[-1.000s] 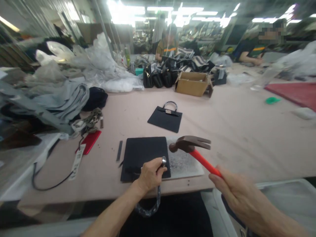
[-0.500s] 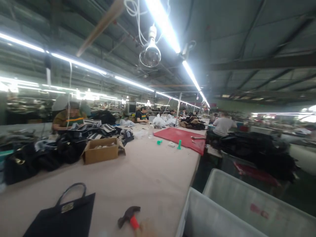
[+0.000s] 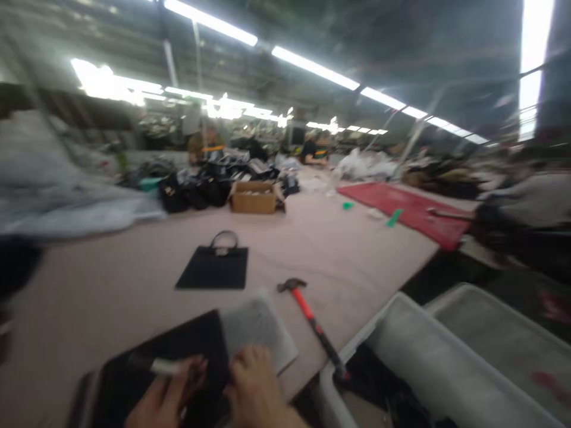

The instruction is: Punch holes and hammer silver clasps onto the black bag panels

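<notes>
Blurred by motion, my left hand (image 3: 167,395) is closed over a flat black piece (image 3: 165,351), at a thin, dark object with a pale section (image 3: 165,366); its kind is unclear. My right hand (image 3: 256,380) has its fingers curled at the right edge of the black piece. A pale grey sheet (image 3: 256,324) lies under that side. To the right a claw hammer (image 3: 307,309) with a red and black handle lies on the table, its handle end at a bin's rim. Farther back lies a small black handbag (image 3: 214,267) with a loop handle.
White bins (image 3: 401,333) stand by the right table edge (image 3: 414,273), one with dark material inside. A cardboard box (image 3: 254,199), dark bags (image 3: 200,190) and a red sheet (image 3: 401,205) are at the back. White plastic wrapping (image 3: 75,190) lies left. People sit beyond.
The view has swung left and down, bringing both my hands and the black piece into sight. A blurred hand was at the hammer's handle; now the hammer lies free on the table.
</notes>
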`<state>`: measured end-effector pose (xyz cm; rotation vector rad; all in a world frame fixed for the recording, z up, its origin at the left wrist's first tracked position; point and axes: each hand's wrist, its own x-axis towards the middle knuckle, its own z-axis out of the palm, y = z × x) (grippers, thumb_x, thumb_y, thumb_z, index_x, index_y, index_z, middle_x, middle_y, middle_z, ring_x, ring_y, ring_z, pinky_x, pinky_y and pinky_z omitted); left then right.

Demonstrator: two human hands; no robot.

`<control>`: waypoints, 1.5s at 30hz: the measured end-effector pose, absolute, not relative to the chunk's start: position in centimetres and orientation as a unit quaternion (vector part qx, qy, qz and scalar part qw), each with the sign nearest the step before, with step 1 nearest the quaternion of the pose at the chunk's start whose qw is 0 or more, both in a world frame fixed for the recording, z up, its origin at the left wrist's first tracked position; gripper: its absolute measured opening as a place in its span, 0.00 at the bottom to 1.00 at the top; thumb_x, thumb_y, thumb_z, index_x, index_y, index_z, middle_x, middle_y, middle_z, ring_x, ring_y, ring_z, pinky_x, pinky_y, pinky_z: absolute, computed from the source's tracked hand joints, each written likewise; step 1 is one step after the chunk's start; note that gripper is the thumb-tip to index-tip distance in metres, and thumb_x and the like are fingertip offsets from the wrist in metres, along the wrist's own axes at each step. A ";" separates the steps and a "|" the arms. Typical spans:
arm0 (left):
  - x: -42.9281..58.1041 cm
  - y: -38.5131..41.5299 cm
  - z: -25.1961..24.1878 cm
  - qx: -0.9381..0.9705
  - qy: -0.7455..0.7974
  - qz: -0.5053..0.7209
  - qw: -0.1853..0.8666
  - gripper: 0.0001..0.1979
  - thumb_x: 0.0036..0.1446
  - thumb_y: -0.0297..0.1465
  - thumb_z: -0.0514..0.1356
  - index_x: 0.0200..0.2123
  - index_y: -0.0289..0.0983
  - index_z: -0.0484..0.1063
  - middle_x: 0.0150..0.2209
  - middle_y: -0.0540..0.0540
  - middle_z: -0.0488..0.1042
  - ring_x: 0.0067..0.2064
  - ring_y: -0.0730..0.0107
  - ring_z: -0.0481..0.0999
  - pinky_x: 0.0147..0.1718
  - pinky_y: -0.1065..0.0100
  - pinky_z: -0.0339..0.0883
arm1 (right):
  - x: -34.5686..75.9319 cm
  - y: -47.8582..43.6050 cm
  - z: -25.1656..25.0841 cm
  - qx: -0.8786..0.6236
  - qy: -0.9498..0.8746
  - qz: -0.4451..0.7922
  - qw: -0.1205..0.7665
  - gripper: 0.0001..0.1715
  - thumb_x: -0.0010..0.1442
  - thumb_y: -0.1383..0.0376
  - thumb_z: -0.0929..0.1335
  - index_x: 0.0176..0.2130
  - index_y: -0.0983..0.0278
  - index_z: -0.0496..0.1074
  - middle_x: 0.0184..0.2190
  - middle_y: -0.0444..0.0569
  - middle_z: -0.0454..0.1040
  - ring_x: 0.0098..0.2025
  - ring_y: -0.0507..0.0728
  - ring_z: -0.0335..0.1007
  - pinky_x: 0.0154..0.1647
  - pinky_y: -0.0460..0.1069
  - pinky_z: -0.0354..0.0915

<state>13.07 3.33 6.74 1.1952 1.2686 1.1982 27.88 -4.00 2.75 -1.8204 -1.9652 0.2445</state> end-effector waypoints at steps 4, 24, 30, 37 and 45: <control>4.4 3.8 6.2 0.407 0.570 0.518 0.491 0.28 0.49 0.55 0.64 0.34 0.33 0.75 0.34 0.40 0.79 0.36 0.58 0.81 0.36 0.59 0.77 | 25.7 -4.4 3.2 -0.672 -0.710 0.085 0.193 0.14 0.62 0.67 0.70 0.49 0.64 0.73 0.50 0.56 0.72 0.51 0.65 0.64 0.53 0.60 0.62; -3.1 -0.6 3.0 0.788 0.564 0.233 0.079 0.09 0.65 0.32 0.57 0.44 0.36 0.76 0.48 0.40 0.74 0.51 0.57 0.74 0.53 0.58 0.71 | 25.6 -0.9 5.1 -0.460 -0.884 -0.045 0.063 0.08 0.60 0.75 0.64 0.35 0.65 0.71 0.36 0.54 0.71 0.42 0.62 0.60 0.59 0.61 0.51; 2.8 -2.6 2.1 0.815 0.503 0.272 0.089 0.07 0.64 0.23 0.58 0.44 0.36 0.73 0.44 0.41 0.73 0.46 0.56 0.72 0.45 0.56 0.73 | 28.9 -1.0 5.8 -0.493 -0.868 -0.041 0.049 0.09 0.60 0.76 0.63 0.35 0.65 0.71 0.36 0.55 0.71 0.41 0.62 0.61 0.56 0.60 0.52; 5.3 -2.2 2.6 0.842 0.503 0.192 0.015 0.06 0.63 0.23 0.60 0.43 0.35 0.73 0.42 0.41 0.73 0.44 0.55 0.70 0.39 0.58 0.71 | 31.6 -2.3 5.8 -0.523 -0.848 0.024 0.080 0.13 0.65 0.67 0.66 0.49 0.64 0.73 0.45 0.53 0.73 0.46 0.62 0.62 0.51 0.56 0.53; 4.0 -1.8 3.1 0.919 0.373 0.071 -0.104 0.11 0.63 0.20 0.53 0.46 0.28 0.72 0.38 0.37 0.71 0.39 0.54 0.69 0.37 0.56 0.71 | 30.5 -1.4 5.8 -0.467 -0.884 -0.004 0.023 0.13 0.62 0.76 0.64 0.42 0.65 0.73 0.38 0.53 0.71 0.39 0.61 0.60 0.45 0.55 0.53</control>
